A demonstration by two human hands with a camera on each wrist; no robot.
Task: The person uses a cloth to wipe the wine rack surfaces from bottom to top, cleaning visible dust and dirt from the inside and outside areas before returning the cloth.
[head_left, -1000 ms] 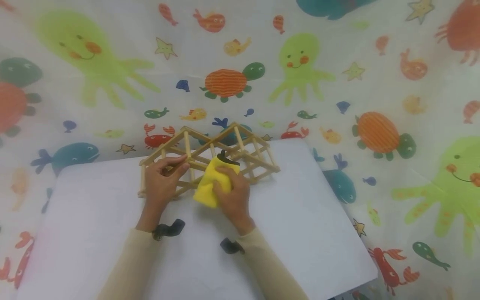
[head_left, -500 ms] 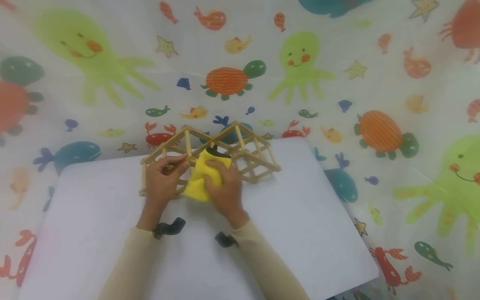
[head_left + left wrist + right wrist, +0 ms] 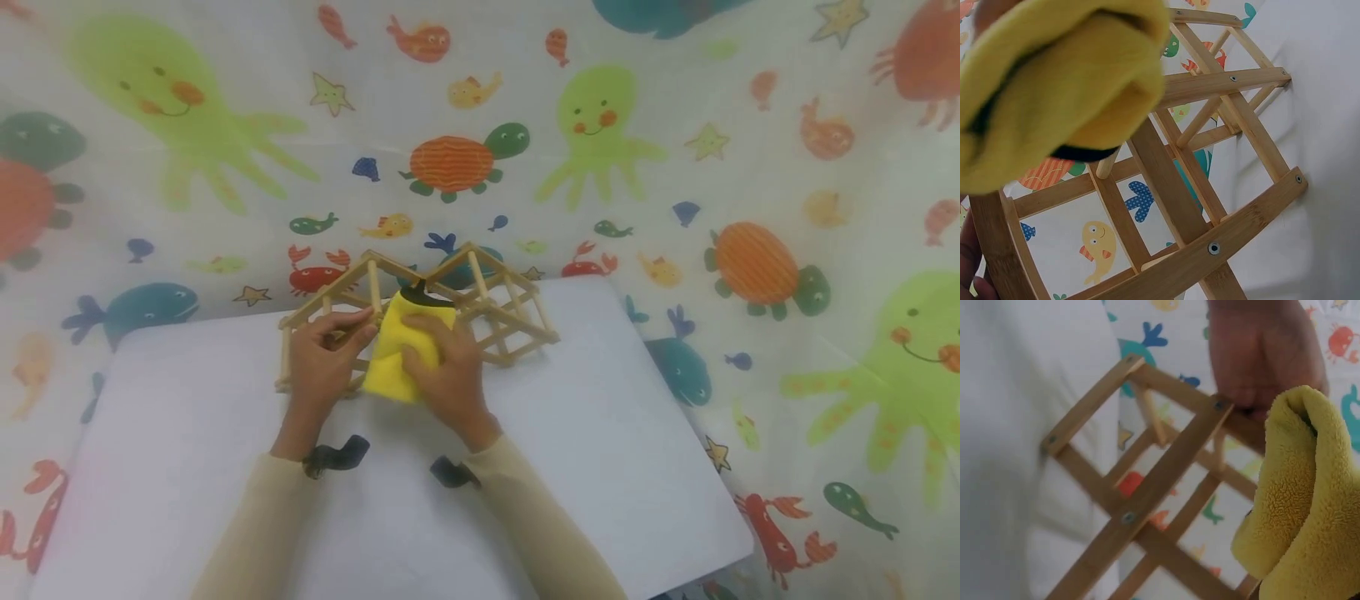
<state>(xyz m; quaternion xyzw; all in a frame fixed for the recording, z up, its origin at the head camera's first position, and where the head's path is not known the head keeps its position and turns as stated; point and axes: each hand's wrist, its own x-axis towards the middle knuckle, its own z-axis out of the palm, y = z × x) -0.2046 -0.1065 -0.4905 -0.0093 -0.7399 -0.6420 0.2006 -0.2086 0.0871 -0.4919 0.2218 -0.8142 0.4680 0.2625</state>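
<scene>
Two bare hands are at work above one flat white table [image 3: 600, 467]. The left hand [image 3: 322, 362] has its thumb and fingertips pinched together on one light-brown folding wooden rack [image 3: 517, 321], near the middle of its front side. The right hand [image 3: 450, 375] is clamped on one bright yellow, fluffy cloth [image 3: 392, 362] with a black edge, the thumb lying across its face and the cloth bunched in the grip. The cloth is just beside the left hand, in front of the rack's middle, hiding some of the bars; whether it presses on the wood at every point, I cannot tell. The rack stands toward the far side of the table, its crossed slats and round rods forming two peaks, one on each side of the cloth. The left wrist view shows the slats joined by at least three round metal fasteners, one of them large and near. Two long beige sleeves [image 3: 251, 525] cover the arms, and two black straps [image 3: 341, 454] show, one at each wrist. Behind the table hangs one white sheet [image 3: 247, 50] printed with sea animals, among them three green octopuses [image 3: 600, 96] and three orange-shelled turtles [image 3: 452, 164], one of each partly cut off at the edges.
</scene>
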